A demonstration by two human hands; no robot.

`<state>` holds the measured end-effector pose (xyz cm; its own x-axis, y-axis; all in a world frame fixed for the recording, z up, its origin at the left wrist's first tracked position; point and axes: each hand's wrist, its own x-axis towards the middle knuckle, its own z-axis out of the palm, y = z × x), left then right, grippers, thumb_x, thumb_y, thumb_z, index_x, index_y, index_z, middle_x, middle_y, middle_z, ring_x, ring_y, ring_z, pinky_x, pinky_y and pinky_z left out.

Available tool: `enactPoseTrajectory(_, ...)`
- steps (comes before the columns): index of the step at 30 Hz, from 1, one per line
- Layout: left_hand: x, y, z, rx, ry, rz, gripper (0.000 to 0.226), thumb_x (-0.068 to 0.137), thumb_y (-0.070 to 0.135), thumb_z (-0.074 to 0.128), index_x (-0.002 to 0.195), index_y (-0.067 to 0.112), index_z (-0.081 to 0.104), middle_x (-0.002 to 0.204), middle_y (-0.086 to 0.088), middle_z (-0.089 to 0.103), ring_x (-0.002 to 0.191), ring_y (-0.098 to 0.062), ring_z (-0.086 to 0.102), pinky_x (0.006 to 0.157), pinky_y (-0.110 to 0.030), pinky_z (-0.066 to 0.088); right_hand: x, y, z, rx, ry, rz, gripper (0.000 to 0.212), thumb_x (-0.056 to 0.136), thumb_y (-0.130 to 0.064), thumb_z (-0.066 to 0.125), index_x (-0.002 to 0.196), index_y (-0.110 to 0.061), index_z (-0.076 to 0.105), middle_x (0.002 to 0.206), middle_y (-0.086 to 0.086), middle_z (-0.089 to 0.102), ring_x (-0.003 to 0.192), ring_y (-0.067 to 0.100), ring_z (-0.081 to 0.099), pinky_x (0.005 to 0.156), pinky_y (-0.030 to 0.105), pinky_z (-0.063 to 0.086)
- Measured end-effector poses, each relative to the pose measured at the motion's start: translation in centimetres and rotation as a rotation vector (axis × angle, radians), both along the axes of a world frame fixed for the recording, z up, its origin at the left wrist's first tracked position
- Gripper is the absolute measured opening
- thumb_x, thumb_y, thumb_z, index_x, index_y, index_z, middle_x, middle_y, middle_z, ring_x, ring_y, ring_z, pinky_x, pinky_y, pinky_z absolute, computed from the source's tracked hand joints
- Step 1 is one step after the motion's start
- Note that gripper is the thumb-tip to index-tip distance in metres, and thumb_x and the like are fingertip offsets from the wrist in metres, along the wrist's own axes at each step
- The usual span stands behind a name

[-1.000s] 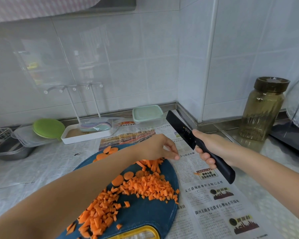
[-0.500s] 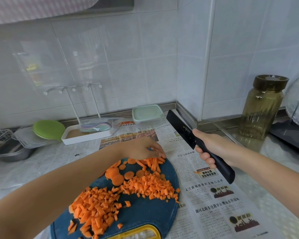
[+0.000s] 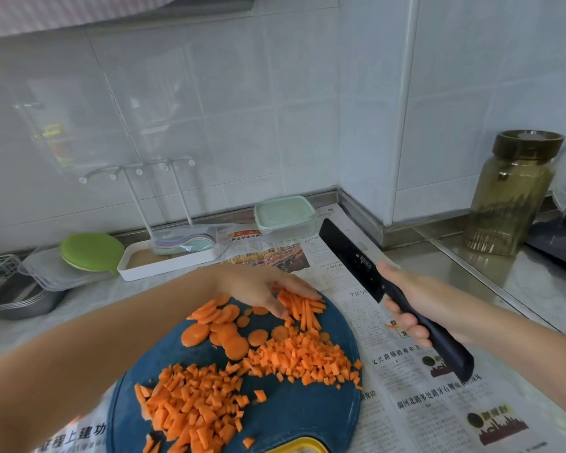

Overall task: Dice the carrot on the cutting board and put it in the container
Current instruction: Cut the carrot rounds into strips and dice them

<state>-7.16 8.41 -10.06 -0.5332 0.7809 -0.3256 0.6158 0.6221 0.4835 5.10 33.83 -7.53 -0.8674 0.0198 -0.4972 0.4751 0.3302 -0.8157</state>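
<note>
A round dark-blue cutting board (image 3: pixel 294 416) lies on newspaper. On it are piles of diced carrot (image 3: pixel 206 403), several round carrot slices (image 3: pixel 224 331) and a bunch of carrot sticks (image 3: pixel 303 308) at the far edge. My left hand (image 3: pixel 265 289) rests its fingers on the sticks, fingers bent over them. My right hand (image 3: pixel 415 302) grips the black handle of a black-bladed knife (image 3: pixel 350 256), held in the air to the right of the board, blade pointing away. A clear container with a pale green lid (image 3: pixel 285 217) stands behind the board, shut.
Newspaper (image 3: pixel 422 403) covers the counter. A white tray (image 3: pixel 164 263) with pastel spoons and a green lid (image 3: pixel 90 251) on clear tubs sit at back left. A tall amber jar (image 3: pixel 510 197) stands right. Tiled walls form a corner behind.
My left hand has drawn back from the board's right edge onto the carrot sticks at its far side. The knife hand has stayed almost still.
</note>
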Motion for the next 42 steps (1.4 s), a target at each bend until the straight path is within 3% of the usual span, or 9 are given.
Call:
enactPoseTrajectory(6, -0.1, -0.5, -0.1, 0.006, 0.039, -0.055, 0.047, 0.092, 0.048, 0.052, 0.138, 0.047, 0.04, 0.147, 0.022, 0.035, 0.133, 0.005, 0.032, 0.113, -0.03, 0.029, 2.5, -1.7, -1.4, 0.011, -0.072, -0.013, 0.06, 0.092, -0.067, 0.038, 0.07, -0.013, 0.046, 0.045, 0.001, 0.041, 0.033, 0.014, 0.034, 0.036, 0.02, 0.031)
enactPoseTrajectory(10, 1.0, -0.3, -0.7, 0.025, 0.136, -0.112, 0.046, 0.099, 0.032, 0.046, 0.145, 0.029, 0.037, 0.152, 0.007, 0.029, 0.136, -0.007, 0.029, 0.107, -0.015, 0.025, 3.1, -2.7, -1.6, 0.02, -0.076, -0.025, 0.06, 0.092, -0.067, 0.039, 0.069, -0.012, 0.046, 0.045, 0.001, 0.043, 0.033, 0.014, 0.034, 0.036, 0.02, 0.032)
enactPoseTrajectory(16, 2.6, -0.6, -1.9, 0.126, 0.238, -0.04, 0.045, 0.098, 0.028, 0.049, 0.143, 0.024, 0.041, 0.15, 0.002, 0.033, 0.137, -0.008, 0.027, 0.115, -0.029, 0.021, 3.5, -3.5, -1.6, 0.034, -0.045, -0.029, 0.06, 0.094, -0.065, 0.037, 0.068, -0.012, 0.046, 0.045, 0.001, 0.042, 0.032, 0.014, 0.034, 0.036, 0.02, 0.032)
enactPoseTrajectory(20, 3.9, -0.3, -1.9, 0.219, 0.28, -0.017, 0.049, 0.095, 0.031, 0.055, 0.141, 0.019, 0.045, 0.146, -0.001, 0.039, 0.121, 0.011, 0.025, 0.098, 0.005, 0.012, 4.1, -4.0, -1.5, 0.042, -0.045, -0.022, 0.06, 0.096, -0.063, 0.036, 0.068, -0.012, 0.046, 0.045, 0.001, 0.042, 0.032, 0.014, 0.035, 0.036, 0.02, 0.033)
enactPoseTrajectory(22, 4.3, -0.1, -1.9, 0.26, 0.313, -0.001, 0.047, 0.093, 0.029, 0.057, 0.138, 0.016, 0.048, 0.143, -0.004, 0.043, 0.115, 0.015, 0.025, 0.092, 0.009, 0.009, 4.1, -4.2, -1.3, 0.04, -0.042, -0.021, 0.059, 0.097, -0.062, 0.036, 0.067, -0.012, 0.046, 0.044, 0.001, 0.042, 0.033, 0.014, 0.035, 0.036, 0.02, 0.033)
enactPoseTrajectory(25, 5.1, 0.3, -2.0, 0.258, 0.383, 0.062, 0.046, 0.093, 0.034, 0.056, 0.136, 0.02, 0.05, 0.144, -0.002, 0.044, 0.128, -0.002, 0.034, 0.101, -0.003, 0.015, 4.0, -4.3, -1.0, 0.032, -0.048, -0.031, 0.059, 0.098, -0.061, 0.036, 0.067, -0.012, 0.046, 0.044, 0.001, 0.042, 0.032, 0.014, 0.035, 0.035, 0.019, 0.033)
enactPoseTrajectory(28, 5.8, 0.8, -2.9, 0.273, 0.469, 0.146, 0.043, 0.093, 0.035, 0.056, 0.133, 0.019, 0.054, 0.136, 0.0, 0.052, 0.125, -0.016, 0.044, 0.105, -0.017, 0.025, 4.0, -4.5, -1.1, 0.07, -0.043, -0.002, 0.06, 0.099, -0.06, 0.033, 0.066, -0.012, 0.046, 0.042, 0.0, 0.043, 0.033, 0.014, 0.037, 0.036, 0.02, 0.033)
enactPoseTrajectory(36, 7.1, 0.9, -3.1, 0.292, 0.501, 0.281, 0.04, 0.094, 0.035, 0.055, 0.132, 0.021, 0.055, 0.133, 0.007, 0.054, 0.124, -0.009, 0.043, 0.096, -0.008, 0.023, 3.0, -5.9, -1.6, 0.09, -0.039, 0.04, 0.058, 0.1, -0.059, 0.03, 0.072, -0.011, 0.045, 0.042, 0.0, 0.043, 0.032, 0.014, 0.038, 0.038, 0.021, 0.036)
enactPoseTrajectory(42, 6.0, 0.8, -0.8, 0.279, 0.194, 0.322, 0.041, 0.092, 0.046, 0.054, 0.124, 0.023, 0.061, 0.121, 0.012, 0.062, 0.107, -0.002, 0.058, 0.095, -0.02, 0.045, 2.1, -4.1, -0.4, 0.086, 0.017, 0.012, 0.058, 0.1, -0.059, 0.03, 0.068, -0.013, 0.045, 0.042, -0.001, 0.042, 0.032, 0.013, 0.037, 0.036, 0.02, 0.034)
